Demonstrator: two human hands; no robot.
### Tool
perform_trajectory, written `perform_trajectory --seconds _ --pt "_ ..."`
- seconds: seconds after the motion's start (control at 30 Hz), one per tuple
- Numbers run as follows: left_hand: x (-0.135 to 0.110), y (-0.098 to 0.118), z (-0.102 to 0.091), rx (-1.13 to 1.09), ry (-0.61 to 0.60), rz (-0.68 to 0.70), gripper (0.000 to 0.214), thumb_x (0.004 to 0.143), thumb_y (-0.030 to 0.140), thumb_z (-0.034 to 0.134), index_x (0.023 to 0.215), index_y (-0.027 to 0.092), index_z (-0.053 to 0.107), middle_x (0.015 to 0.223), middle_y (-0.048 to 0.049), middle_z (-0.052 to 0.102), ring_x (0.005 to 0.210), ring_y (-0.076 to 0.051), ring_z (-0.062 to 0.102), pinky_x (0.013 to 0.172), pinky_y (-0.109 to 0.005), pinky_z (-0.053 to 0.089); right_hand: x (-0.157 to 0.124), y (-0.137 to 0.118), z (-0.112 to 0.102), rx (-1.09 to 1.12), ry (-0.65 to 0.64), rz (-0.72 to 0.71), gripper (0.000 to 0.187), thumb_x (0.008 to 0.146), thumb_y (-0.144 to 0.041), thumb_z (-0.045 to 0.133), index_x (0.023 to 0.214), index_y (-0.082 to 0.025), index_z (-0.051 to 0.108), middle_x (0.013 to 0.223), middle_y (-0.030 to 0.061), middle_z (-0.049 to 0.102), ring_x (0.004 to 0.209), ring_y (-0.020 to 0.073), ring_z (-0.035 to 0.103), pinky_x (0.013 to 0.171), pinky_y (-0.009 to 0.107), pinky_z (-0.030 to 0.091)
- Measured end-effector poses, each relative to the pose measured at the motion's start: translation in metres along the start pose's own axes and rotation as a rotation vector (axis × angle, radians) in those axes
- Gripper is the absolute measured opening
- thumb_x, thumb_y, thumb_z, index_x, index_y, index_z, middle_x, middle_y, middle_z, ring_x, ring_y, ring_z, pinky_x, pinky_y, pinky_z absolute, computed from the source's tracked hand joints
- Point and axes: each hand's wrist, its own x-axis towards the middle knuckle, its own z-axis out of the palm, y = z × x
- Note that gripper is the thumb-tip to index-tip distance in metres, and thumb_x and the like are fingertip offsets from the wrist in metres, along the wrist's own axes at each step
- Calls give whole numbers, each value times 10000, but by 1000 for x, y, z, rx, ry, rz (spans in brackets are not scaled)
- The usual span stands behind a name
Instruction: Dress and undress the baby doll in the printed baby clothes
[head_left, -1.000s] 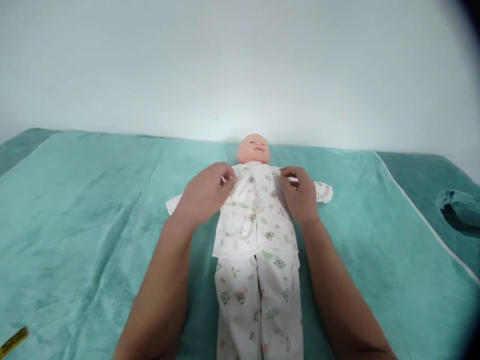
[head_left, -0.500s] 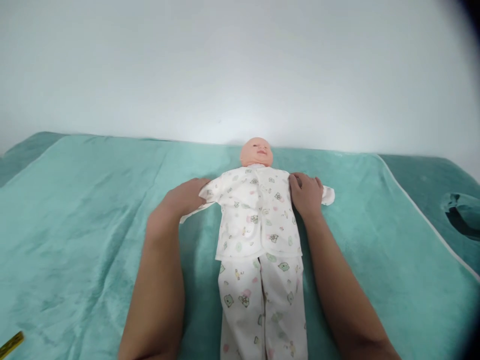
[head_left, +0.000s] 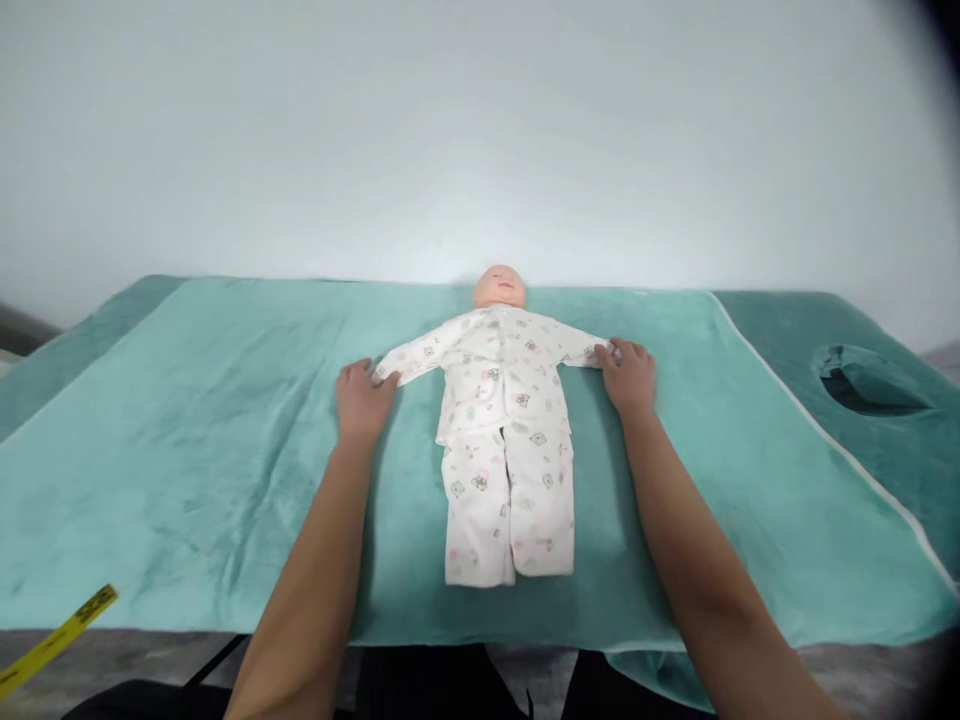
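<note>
A baby doll (head_left: 501, 286) lies face up on a teal blanket (head_left: 187, 420), dressed in a white printed shirt (head_left: 499, 372) and matching trousers (head_left: 506, 505). Its sleeves are stretched out to both sides. My left hand (head_left: 361, 398) rests on the blanket at the end of the doll's left-side sleeve, fingers touching the cuff. My right hand (head_left: 630, 375) lies at the end of the other sleeve, its fingers closed on the cuff.
The blanket covers a darker teal padded table (head_left: 840, 320) that has a face hole (head_left: 870, 385) at the right. A white wall stands behind. A yellow tape strip (head_left: 56, 640) shows at the lower left, beyond the table's front edge.
Both hands slid outward from the doll's shoulders along the sleeves to the cuffs, spreading the arms. The view has pulled back, showing the whole doll and the table's front edge.
</note>
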Motion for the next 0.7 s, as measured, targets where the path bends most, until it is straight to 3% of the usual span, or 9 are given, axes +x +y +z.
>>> perform_trajectory --seconds 0.07,0.17,0.3,0.37,0.5,0.7 --pt "-2 -13 -1 -20 77 -77 476 881 478 604 1196 121 616 1265 -190 596 1259 -346 506 1111 -459 390 -3 1 -10 44 48 115 425 902 -476 556 1156 -143 633 1201 201 642 1129 297 546 1014 446 392" --pt "-3 -14 -3 -23 141 -165 408 949 489 476 1011 127 655 1186 -206 623 1214 -350 523 1086 -485 395 -5 -4 -18 56 58 199 372 854 -469 628 1019 -136 631 1137 205 628 1070 293 547 983 429 406" --pt "-9 -4 -11 -149 111 -165 308 857 481 605 811 177 628 1178 -181 631 1198 -349 521 1100 -496 362 -5 -2 -19 79 34 205 358 842 -506 642 894 -153 612 1048 182 633 992 270 550 916 400 419" --pt "-12 -4 -14 -271 101 -172 260 825 457 634 808 198 609 1080 -120 656 1110 -300 567 1063 -463 401 -4 3 -17 97 20 214 366 851 -525 623 891 -162 608 1003 157 647 925 254 556 867 388 425" --pt "-10 -9 -15 -432 135 -201 248 893 454 524 901 209 561 878 -22 622 856 -188 599 844 -329 506 1 16 -12 143 17 236 353 851 -533 609 890 -182 605 912 108 674 819 229 558 803 368 420" --pt "7 -12 -8 -600 196 -252 217 939 420 492 956 203 485 882 -11 582 793 -146 581 754 -274 510 16 23 -5 192 90 246 293 858 -486 572 927 -201 585 959 81 680 842 215 570 796 349 414"
